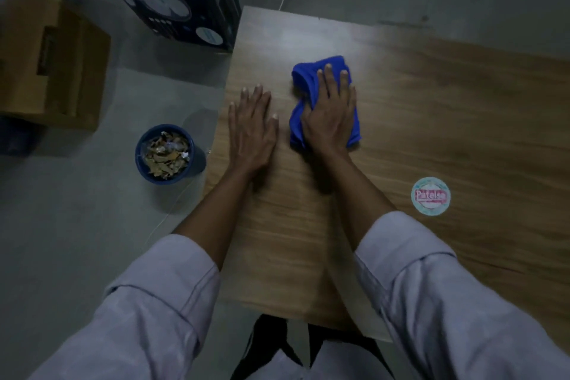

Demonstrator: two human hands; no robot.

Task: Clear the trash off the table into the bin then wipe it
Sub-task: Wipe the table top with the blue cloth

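Rolled pale sleeves sit closest to me, both forearms bare and reaching forward over the wooden table. My left hand lies palm down on the bare wood near the table's left edge, fingers straight and close together, holding nothing. My right hand is just beside it, pressed flat on top of the blue cloth, fingers stretched out over it rather than curled round it.

That cloth is a bright, deep blue, soft-looking and bunched into loose folds. It sticks out past my fingertips and on both sides of my palm, lying on the tabletop.

Down on the grey floor to my left, just beside the table, stands the round dark blue bin, with crumpled brownish and pale trash inside. A round sticker with red lettering lies on the wood to my right, well apart from the cloth.
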